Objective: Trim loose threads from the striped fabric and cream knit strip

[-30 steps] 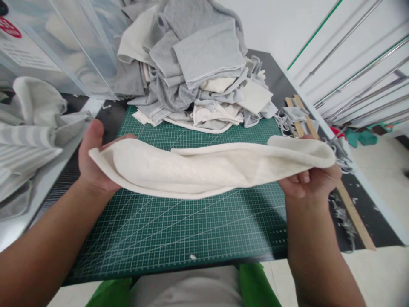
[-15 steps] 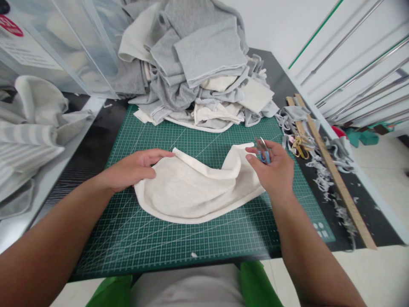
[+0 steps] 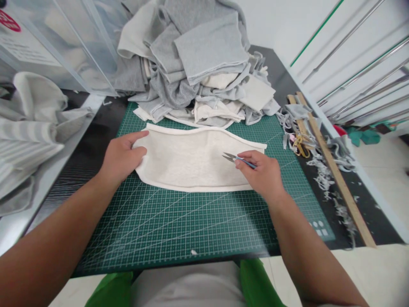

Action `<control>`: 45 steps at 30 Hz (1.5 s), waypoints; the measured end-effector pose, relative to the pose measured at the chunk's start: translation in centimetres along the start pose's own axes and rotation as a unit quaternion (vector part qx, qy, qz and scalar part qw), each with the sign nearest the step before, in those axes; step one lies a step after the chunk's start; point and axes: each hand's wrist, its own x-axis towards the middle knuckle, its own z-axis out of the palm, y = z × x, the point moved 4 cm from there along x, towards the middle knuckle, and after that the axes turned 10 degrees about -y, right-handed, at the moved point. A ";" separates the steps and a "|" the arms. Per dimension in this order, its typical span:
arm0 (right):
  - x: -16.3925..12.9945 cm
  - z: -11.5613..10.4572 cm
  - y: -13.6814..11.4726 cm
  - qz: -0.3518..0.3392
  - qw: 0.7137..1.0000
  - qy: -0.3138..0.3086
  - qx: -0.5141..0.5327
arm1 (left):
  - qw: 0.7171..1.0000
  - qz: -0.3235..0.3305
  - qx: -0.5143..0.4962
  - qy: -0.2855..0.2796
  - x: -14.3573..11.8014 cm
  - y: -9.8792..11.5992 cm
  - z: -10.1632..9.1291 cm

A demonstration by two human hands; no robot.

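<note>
Cream cloth (image 3: pixel 185 160) lies spread lengthwise on the green mat (image 3: pixel 179 226), its long edges thick and rolled. Left hand (image 3: pixel 123 155) grasps the left end: forefinger at the far corner, thumb on the near side of it, a bit of cloth showing between the two; remaining fingers hidden. Right hand (image 3: pixel 263 170) is closed around the snips (image 3: pixel 230 157), blades slightly parted, pointing left over the right half of the cloth. Cloth passes under the right fingers; contact there cannot be told. Beyond the far edge: heaped pile (image 3: pixel 207 51), mostly grey. Right of the mat: gold scissors (image 3: pixel 299 147), grey scraps (image 3: pixel 322 179), wooden strip (image 3: pixel 337 172). Left side: striped fabric (image 3: pixel 28 138); behind it, a translucent bin (image 3: pixel 73 47).
</note>
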 end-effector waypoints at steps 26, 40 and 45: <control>0.0 1.6 -0.5 -0.001 0.964 -0.175 -0.200 | 0.833 0.416 0.299 -0.209 -7.0 5.2 7.5; -2.0 3.9 -4.9 -0.197 0.964 -0.179 0.022 | 0.809 0.396 0.383 -0.204 -7.6 5.4 9.0; -3.4 5.5 -6.7 -0.267 0.923 -0.276 -0.009 | 0.775 0.429 0.373 -0.277 -8.6 5.7 9.7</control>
